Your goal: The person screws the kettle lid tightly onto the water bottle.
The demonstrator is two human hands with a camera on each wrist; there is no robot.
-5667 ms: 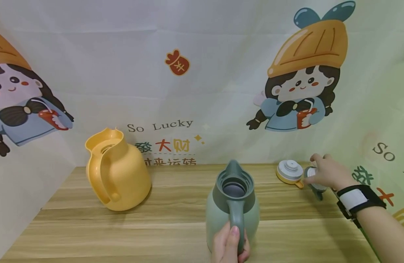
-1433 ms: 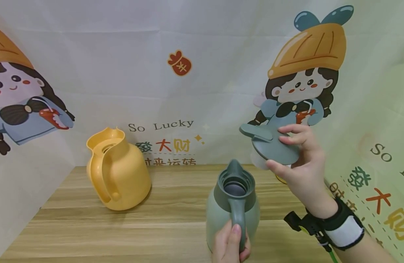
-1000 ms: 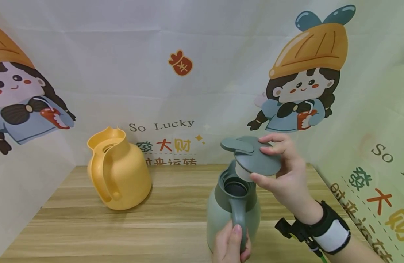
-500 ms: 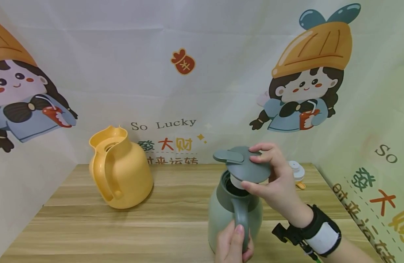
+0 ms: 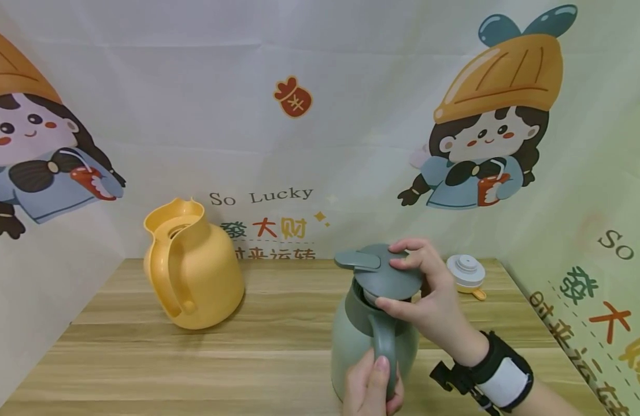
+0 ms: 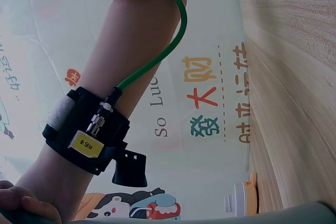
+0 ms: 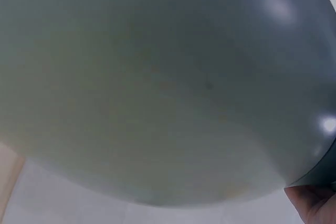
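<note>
A green thermos jug [image 5: 346, 341] stands upright on the wooden table, right of centre in the head view. My left hand [image 5: 370, 386] grips its handle, thumb on top. My right hand [image 5: 429, 292] holds the dark green lid [image 5: 389, 276] by its edge, fingers above and thumb in front. The lid sits tilted over the jug's mouth, its pale plug partly inside, and its lever points left. In the right wrist view the jug's rounded body [image 7: 157, 98] fills most of the picture. The left wrist view shows mostly the right forearm [image 6: 121, 51].
On the left stands a yellow thermos jug [image 5: 205, 277] with its top uncovered. A white and yellow lid [image 5: 466, 271] lies upside down at the back right. Behind the table [image 5: 278, 370] hangs a printed cloth [image 5: 351, 115]. A green cable [image 6: 181, 24] runs along the right forearm.
My right hand has picked the dark green lid up from the back right, carried it left over the jug and lowered it onto the mouth. My left hand keeps its grip on the handle.
</note>
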